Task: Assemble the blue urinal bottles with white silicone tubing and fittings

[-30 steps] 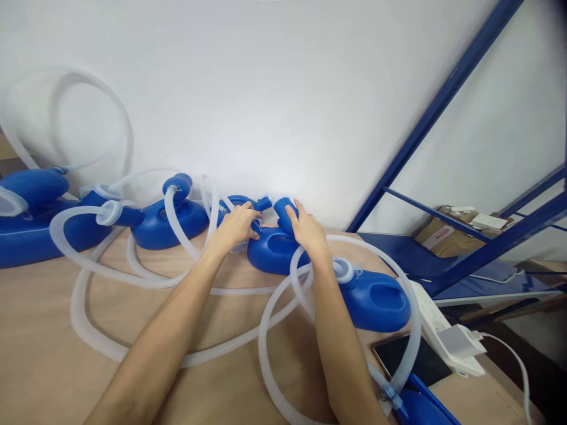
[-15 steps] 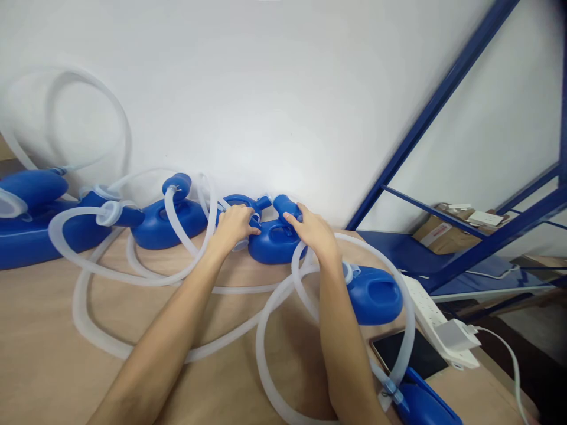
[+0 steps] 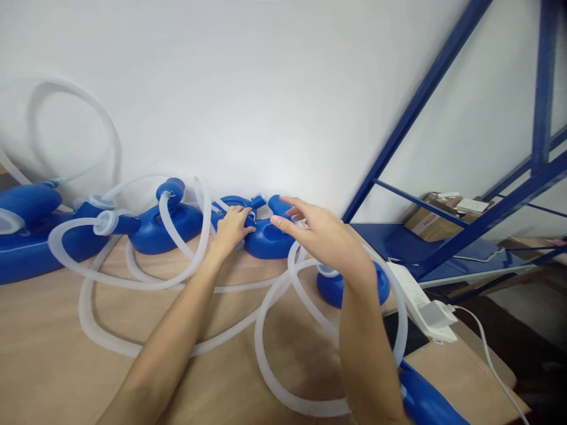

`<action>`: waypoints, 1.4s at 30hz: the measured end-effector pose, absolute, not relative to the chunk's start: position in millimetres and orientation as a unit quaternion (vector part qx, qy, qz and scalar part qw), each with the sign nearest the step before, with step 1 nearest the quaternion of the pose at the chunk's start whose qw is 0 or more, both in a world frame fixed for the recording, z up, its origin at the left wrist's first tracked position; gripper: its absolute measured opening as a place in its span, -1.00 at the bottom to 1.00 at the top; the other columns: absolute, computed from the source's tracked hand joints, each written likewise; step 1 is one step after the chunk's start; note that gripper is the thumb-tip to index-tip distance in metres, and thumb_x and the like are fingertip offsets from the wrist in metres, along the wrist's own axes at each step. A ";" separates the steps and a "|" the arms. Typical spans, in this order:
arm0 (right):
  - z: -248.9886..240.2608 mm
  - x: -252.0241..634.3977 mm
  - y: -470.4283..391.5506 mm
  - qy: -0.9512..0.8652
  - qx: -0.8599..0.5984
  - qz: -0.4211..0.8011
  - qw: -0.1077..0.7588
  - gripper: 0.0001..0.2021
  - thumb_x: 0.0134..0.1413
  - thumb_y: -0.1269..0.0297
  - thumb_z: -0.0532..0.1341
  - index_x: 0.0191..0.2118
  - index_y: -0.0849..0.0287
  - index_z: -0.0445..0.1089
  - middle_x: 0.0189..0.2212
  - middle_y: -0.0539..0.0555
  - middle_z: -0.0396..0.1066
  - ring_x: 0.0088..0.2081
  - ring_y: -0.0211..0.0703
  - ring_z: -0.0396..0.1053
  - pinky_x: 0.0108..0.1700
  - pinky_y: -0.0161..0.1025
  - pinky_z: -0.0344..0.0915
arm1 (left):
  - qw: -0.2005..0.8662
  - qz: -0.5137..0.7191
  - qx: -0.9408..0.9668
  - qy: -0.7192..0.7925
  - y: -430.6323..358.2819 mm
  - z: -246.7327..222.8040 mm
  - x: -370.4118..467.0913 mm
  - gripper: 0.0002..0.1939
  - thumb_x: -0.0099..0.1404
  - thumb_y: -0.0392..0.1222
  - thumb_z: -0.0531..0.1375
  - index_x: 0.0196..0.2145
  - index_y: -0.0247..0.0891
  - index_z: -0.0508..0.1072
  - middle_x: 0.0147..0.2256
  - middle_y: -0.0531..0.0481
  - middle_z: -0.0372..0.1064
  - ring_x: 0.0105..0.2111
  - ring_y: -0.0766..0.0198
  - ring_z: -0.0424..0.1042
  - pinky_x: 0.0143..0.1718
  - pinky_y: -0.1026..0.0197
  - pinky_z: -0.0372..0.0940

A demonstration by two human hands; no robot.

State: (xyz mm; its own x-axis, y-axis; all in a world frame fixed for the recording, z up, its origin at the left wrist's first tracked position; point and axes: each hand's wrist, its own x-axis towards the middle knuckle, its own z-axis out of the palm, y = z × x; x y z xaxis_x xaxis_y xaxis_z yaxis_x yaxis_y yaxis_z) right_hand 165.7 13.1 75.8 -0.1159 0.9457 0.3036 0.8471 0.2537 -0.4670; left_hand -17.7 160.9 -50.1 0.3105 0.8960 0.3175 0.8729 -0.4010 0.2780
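Middle bottle (image 3: 268, 241): sits on the tabletop (image 3: 48, 330) close to the wall; its raised neck (image 3: 278, 205) stands partly behind the right fingertips.
Left hand (image 3: 233, 229): fingers and thumb closed about a blue spout (image 3: 250, 220) beside the middle bottle; firmness of hold cannot be told.
Right hand (image 3: 325, 235): fingers spread, thumb apart, nothing between them; poised just in front of the raised neck, contact unclear.
Done, as seen: knobbed bottle (image 3: 155, 233) has a clear tube (image 3: 167, 221) on its raised neck; at far left, a white collar (image 3: 106, 223) joins tubing to another blue neck (image 3: 128, 224). Several bottles lie in a rough row along the wall.
Left, by my reading: the blue spout remains in hand, so work there looks unfinished; whether the raised neck bears a tube cannot be made out.
Right side: right bottle (image 3: 330, 289) partly hidden by the forearm; corner bottle (image 3: 429, 395) at the near edge; loose tubing loop (image 3: 328, 407) between; power strip (image 3: 419, 301) beyond.
Change since earlier frame: right hand is off the raised neck it gripped, now opened; left hand keeps its place; view swings slightly right, showing more blue shelving (image 3: 407, 106).
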 end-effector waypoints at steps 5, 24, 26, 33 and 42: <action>104.5 191.6 -30.6 -0.748 -0.626 0.047 0.217 -0.44 0.39 -0.19 0.17 0.35 -0.07 0.40 0.00 0.10 0.64 0.01 0.13 0.60 0.01 -0.04 0.46 | 0.034 0.229 0.805 0.547 166.6 -56.8 -15.8 -0.40 0.41 -0.13 0.32 0.34 -0.19 0.36 0.30 -0.25 0.34 0.33 -0.14 0.24 0.05 -0.07 0.47; -133.7 331.4 -184.1 -0.765 -0.564 -0.286 0.123 -0.64 0.50 0.06 0.07 0.13 0.07 0.51 -0.04 0.13 0.66 -0.02 0.10 0.61 -0.16 -0.10 0.52 | -0.005 0.307 0.773 0.555 159.3 -76.6 8.2 -0.36 0.47 -0.23 0.15 0.45 -0.35 0.20 0.45 -0.53 0.05 0.47 -0.39 -0.03 0.28 -0.47 0.19; -127.1 327.5 -176.9 -0.776 -0.555 -0.258 0.152 -0.70 0.50 0.09 0.10 0.00 0.07 0.53 -0.10 0.09 0.67 -0.05 0.03 0.62 -0.18 -0.17 0.52 | 0.003 0.321 0.779 0.539 151.4 -70.4 9.2 -0.37 0.46 -0.23 0.14 0.44 -0.36 0.22 0.49 -0.54 -0.05 0.50 -0.44 -0.14 0.31 -0.56 0.07; -97.0 311.1 -150.9 -0.681 -0.617 -0.194 0.344 -0.72 0.44 0.01 0.19 -0.04 0.09 0.49 -0.25 0.15 0.57 -0.19 0.05 0.58 -0.19 -0.09 0.54 | 0.103 0.305 0.868 0.378 80.9 -43.8 5.3 -0.45 0.58 0.14 0.04 0.37 -0.12 0.34 0.27 -0.16 0.43 0.22 0.04 0.48 0.23 0.03 0.39; -47.2 293.3 -99.7 -0.589 -0.630 -0.072 0.500 -0.76 0.29 0.03 0.31 -0.10 0.08 0.51 -0.21 0.09 0.63 -0.19 0.02 0.58 -0.08 -0.07 0.49 | 0.325 0.195 0.863 0.334 61.0 -71.8 -2.3 0.18 0.35 0.11 0.31 0.58 -0.11 -0.41 0.18 -0.20 0.51 0.03 -0.02 0.57 0.06 0.01 0.44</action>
State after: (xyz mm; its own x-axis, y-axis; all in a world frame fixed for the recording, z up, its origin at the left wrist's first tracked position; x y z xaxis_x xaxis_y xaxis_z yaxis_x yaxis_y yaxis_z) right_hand 293.3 -99.7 -47.2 0.2954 0.6711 0.6799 0.8145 0.1950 -0.5464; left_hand -2.3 61.0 -71.8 0.7014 0.7027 0.1197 0.4498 -0.5666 0.6904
